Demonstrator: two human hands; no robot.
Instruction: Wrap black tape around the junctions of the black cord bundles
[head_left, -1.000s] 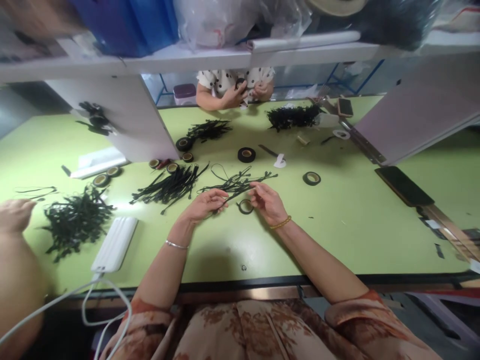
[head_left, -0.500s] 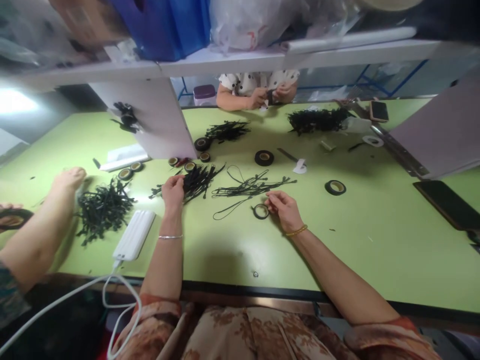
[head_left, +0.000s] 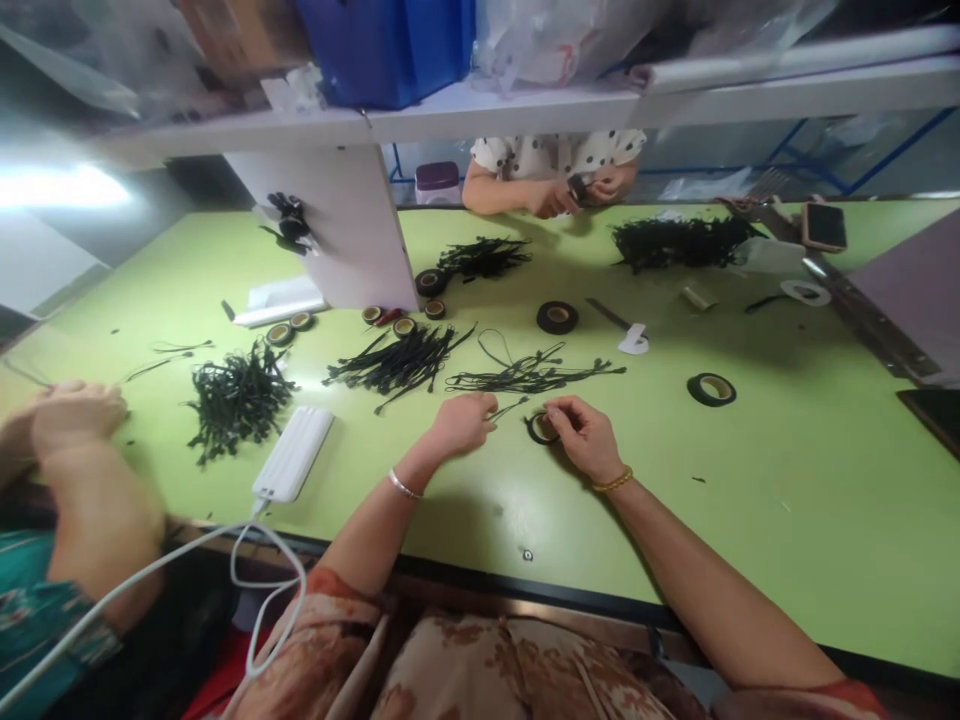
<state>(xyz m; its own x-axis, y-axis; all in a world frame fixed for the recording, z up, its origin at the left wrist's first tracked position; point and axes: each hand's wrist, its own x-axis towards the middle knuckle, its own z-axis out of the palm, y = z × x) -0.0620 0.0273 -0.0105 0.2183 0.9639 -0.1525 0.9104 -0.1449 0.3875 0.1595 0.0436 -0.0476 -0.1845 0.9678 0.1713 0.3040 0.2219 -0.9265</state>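
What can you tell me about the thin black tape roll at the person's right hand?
The tape roll is a slim, dark ring around a wide opening, and looks like black adhesive tape with only a thin winding left. A small dark tip seems to stick out at its upper left. The right hand holds it by its right side with thumb and fingertips. It is at the green tabletop; whether it touches the surface is hard to tell. The left hand is apart from it.
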